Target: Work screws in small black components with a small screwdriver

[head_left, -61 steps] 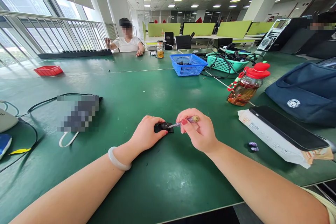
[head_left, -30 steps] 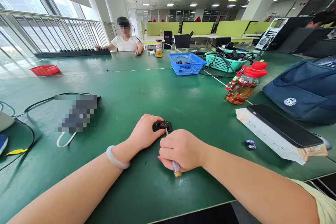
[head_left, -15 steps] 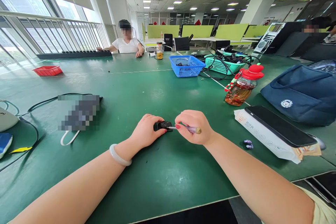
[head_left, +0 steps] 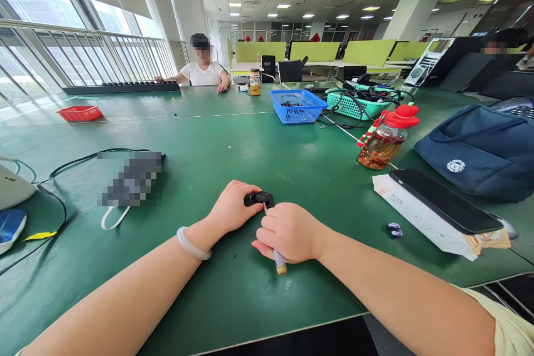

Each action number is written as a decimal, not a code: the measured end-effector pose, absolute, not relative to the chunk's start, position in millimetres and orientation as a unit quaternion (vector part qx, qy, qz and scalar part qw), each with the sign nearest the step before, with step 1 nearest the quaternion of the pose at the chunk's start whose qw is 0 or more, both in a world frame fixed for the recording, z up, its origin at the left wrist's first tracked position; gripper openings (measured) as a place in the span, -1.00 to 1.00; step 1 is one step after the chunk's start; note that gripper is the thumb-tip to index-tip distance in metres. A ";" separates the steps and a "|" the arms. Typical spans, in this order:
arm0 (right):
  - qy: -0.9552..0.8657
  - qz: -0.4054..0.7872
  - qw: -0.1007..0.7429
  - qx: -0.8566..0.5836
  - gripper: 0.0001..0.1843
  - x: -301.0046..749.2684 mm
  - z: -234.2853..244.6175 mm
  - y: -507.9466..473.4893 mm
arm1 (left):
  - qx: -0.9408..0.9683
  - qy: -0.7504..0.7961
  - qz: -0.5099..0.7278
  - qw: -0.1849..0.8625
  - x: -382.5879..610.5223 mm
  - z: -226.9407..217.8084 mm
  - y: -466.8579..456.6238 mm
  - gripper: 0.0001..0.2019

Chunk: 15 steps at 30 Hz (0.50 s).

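The small black block-shaped part (head_left: pixel 265 198) sits on the glossy green tabletop (head_left: pixel 200 161), directly before the wearer, and serves as the reference point for all positions below.

The left hand (head_left: pixel 233 204) is at the block's left end, thumb and forefinger gripping it; a smooth white bangle (head_left: pixel 192 245) encircles the wrist. The right hand (head_left: pixel 290 233) is on the near side of the block, fingers closed around a slim tool with a pale purple patterned handle and thin metal shaft (head_left: pixel 278 258). The handle's brownish butt end points towards the wearer; the shaft extends to the near edge of the block. Exact tip contact cannot be determined.

To the right of the block lies a small shiny purple-and-black object (head_left: pixel 394 229), its form too small to identify. Further right is a white printed soft packet (head_left: pixel 413 216) with a black flat phone-like slab (head_left: pixel 446 201) on top. Beyond the block and to its right stand a clear bottle of amber liquid with a red lid (head_left: pixel 380 143) and a blue perforated plastic basket (head_left: pixel 298 114) containing small dark pieces. Well left of the block is a dark flat object with a white loop (head_left: pixel 133 181), its surface obscured. Far beyond the block, to the left, are a shallow red plastic tray (head_left: pixel 80 114) and a seated person in a white top (head_left: pixel 204 73).
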State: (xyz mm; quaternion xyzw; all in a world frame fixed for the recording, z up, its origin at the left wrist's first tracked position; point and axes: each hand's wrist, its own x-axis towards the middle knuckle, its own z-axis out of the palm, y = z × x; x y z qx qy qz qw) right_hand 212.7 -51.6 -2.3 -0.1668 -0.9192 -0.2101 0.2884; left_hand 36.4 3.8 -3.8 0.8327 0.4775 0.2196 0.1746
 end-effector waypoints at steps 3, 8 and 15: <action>-0.912 -0.194 0.317 -0.175 -0.59 218.8 2.2 -47.3 | 0.838 0.470 0.218 0.175 35.2 -5.0 5.9 -0.76; -0.895 -0.179 0.364 -0.188 -0.57 230.3 11.0 -40.5 | 0.838 0.469 0.216 0.179 34.0 -6.5 6.9 -0.75; -0.892 -0.182 0.376 -0.172 -0.54 231.9 9.7 -38.7 | 0.843 0.461 0.212 0.178 32.9 -7.4 8.2 -0.75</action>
